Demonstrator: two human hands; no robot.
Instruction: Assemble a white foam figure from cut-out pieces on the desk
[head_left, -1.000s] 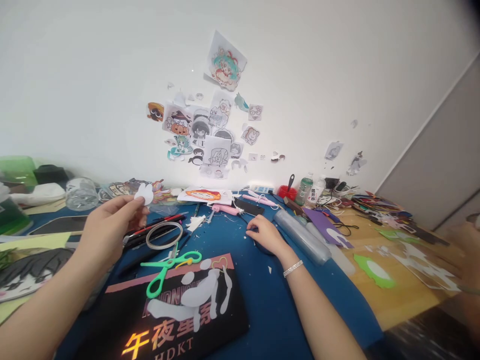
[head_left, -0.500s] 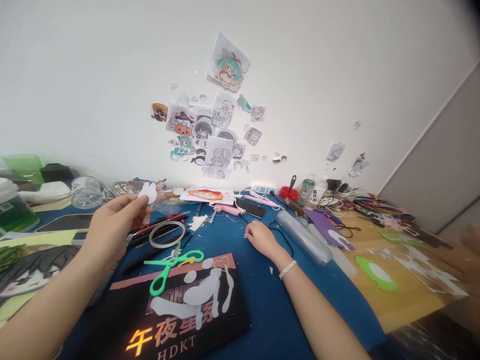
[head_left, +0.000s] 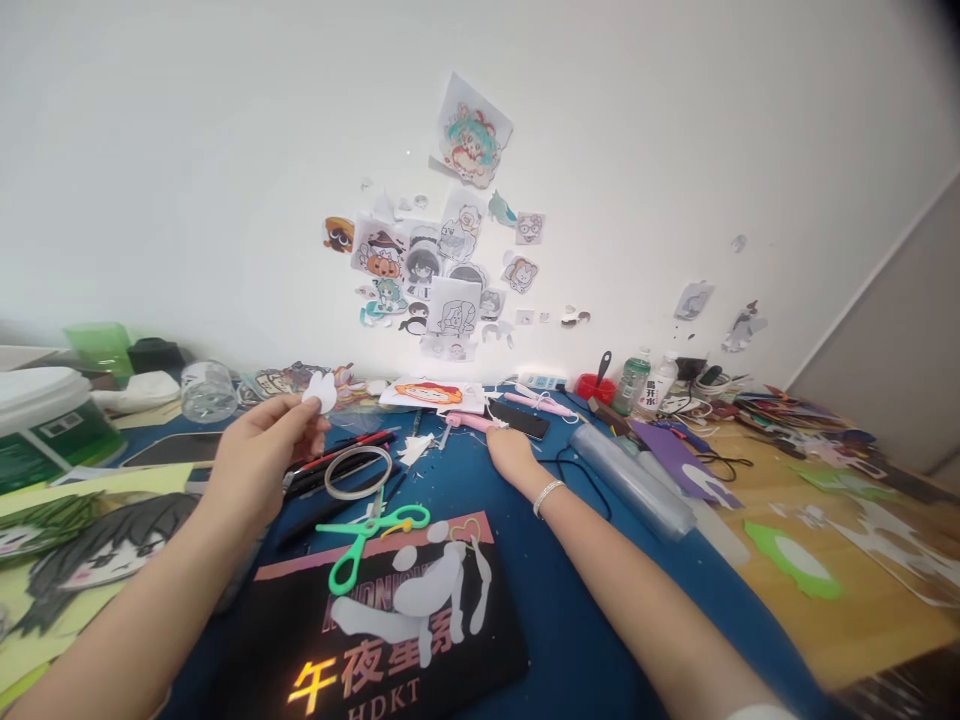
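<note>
- White wall (head_left: 195,180) rises straight behind my bench, with paper drawings (head_left: 454,308) stuck to it in a loose cluster.
- Blue covering (head_left: 592,620) lies over the bench in front of me; bare wood (head_left: 817,625) shows towards the right end.
- My left hand (head_left: 259,450) pinches a small white cut-out (head_left: 320,391) between thumb and fingers, holding it up over the left half of the bench; 2 rounded lobes stand at its top.
- My right hand (head_left: 514,458) reaches towards the back edge and meets the right end of a pink tool (head_left: 471,421). My fingers are hidden there, so I cannot tell whether they have closed on it.
- Just beyond that hand lies a black phone (head_left: 526,421), near the bench's back edge.
- At the near edge I have a black board (head_left: 262,635) with printed lettering; several white paper pieces (head_left: 427,590) lie on it.
- Green-handled scissors (head_left: 345,570) rest across the board's far edge, beside a pale ring (head_left: 354,496) and some pens (head_left: 345,453).
- Right of my right hand, a clear plastic roll (head_left: 634,485) lies slantwise, with purple paper (head_left: 671,450) beyond it.
- Along the back edge stand a red bowl (head_left: 589,388) and 2 bottles (head_left: 634,380).
- At the bench's left edge is a green and white tub (head_left: 52,385).
</note>
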